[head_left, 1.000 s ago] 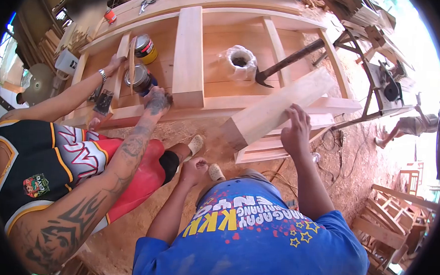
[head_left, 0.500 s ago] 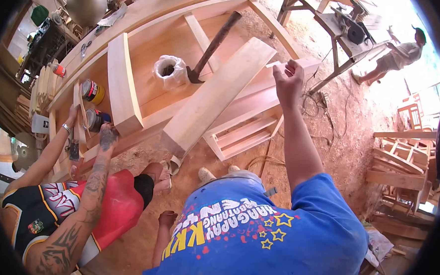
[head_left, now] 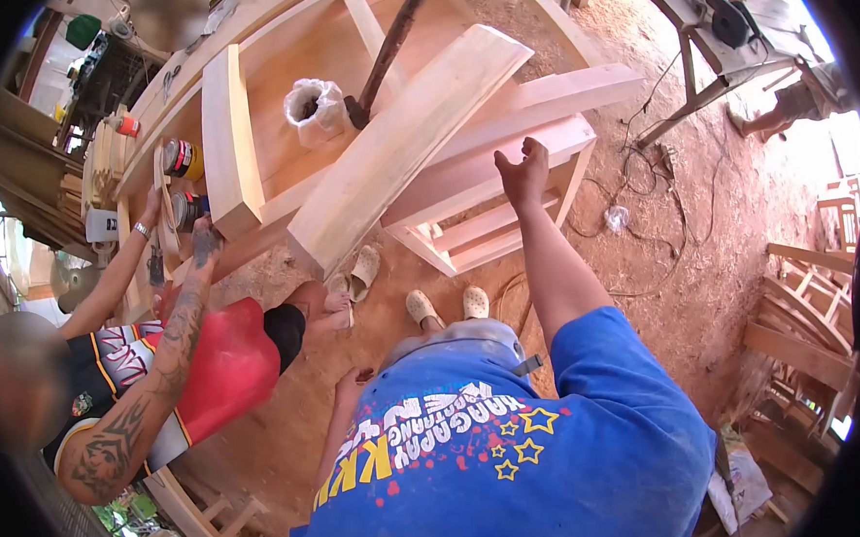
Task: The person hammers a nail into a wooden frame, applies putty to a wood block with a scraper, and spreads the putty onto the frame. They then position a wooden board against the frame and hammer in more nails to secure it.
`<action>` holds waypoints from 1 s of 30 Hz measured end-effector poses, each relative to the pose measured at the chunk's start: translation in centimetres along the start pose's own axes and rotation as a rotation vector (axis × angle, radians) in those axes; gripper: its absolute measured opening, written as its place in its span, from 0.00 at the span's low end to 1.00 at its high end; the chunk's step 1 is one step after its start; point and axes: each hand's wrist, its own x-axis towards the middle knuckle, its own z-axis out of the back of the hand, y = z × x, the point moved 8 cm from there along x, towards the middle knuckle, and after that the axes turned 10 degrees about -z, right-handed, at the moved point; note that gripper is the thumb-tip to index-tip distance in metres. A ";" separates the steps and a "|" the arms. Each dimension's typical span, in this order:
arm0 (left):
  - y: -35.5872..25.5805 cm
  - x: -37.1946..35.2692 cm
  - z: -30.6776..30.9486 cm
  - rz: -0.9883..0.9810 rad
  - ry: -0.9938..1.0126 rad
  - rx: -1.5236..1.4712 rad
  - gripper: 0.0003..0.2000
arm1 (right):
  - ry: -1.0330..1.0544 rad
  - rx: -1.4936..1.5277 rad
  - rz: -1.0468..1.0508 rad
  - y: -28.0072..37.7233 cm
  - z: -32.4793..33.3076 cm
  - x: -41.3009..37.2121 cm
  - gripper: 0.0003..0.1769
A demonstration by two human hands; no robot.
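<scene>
My right hand is raised, fingers bent and apart and holding nothing, over the near side of a slatted wooden frame. Low at my left side hangs my left hand, its fingers loose and nothing visible in them. Left of my right hand, a thick pale wooden board slants across the workpiece. Beyond it a hammer with a long dark handle rests beside a white plastic-lined container. A shorter wooden block lies across the large wooden panel farther left.
A co-worker with tattooed arms stands at left, hands near paint cans. At upper right are a machine table and another person. Cords lie on the dusty floor. Wooden pieces are stacked at right.
My right hand has come lower and to the left, nearer the slatted frame. The view has shifted, so the boards and hammer appear higher and further left.
</scene>
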 end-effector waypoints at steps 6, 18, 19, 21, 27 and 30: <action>1.7 -2.1 1.3 0.104 -0.060 0.133 0.20 | 0.010 0.020 0.041 -0.8 -1.1 0.8 0.35; 1.6 -2.4 1.6 0.081 -0.060 0.132 0.20 | -0.211 0.316 0.257 17.5 7.4 6.0 0.32; 3.5 -1.3 1.9 0.102 -0.080 0.095 0.20 | -0.203 0.277 0.326 19.8 7.2 7.2 0.31; 6.5 0.0 1.8 0.150 -0.126 0.014 0.21 | -0.163 0.236 0.349 21.5 5.2 9.8 0.31; 2.6 0.5 2.9 0.092 -0.171 0.085 0.23 | -0.082 0.180 0.318 18.6 1.7 10.9 0.30; 3.2 0.1 1.7 0.107 -0.135 0.094 0.23 | -0.085 0.197 0.312 18.5 1.8 10.5 0.28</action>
